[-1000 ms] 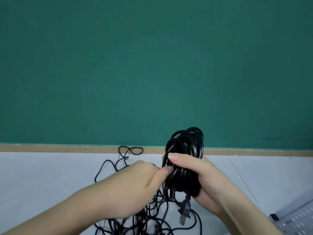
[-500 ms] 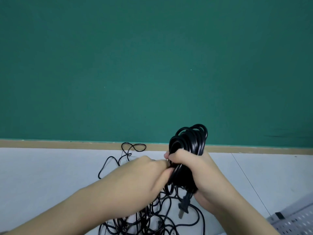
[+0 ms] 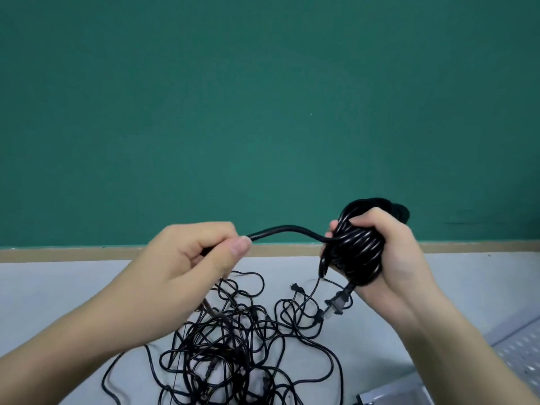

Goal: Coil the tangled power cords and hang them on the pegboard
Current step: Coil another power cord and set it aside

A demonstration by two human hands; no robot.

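Gripping the coiled cord (image 3: 361,247) in our right hand (image 3: 388,249), our left hand (image 3: 198,258) pinches its free end (image 3: 287,230) (mid-wrap, likely); next we cinch it around.

Both forearms reach in from the lower corners, bare, with the hands raised level and apart. The left hand (image 3: 196,258) is curled into a loose fist, thumb pressed forward to pinch a cord end (image 3: 287,231) against the fingers. The right hand (image 3: 388,252) is wrapped around a coiled cord (image 3: 358,249), fingers over its top and thumb showing at its left edge.
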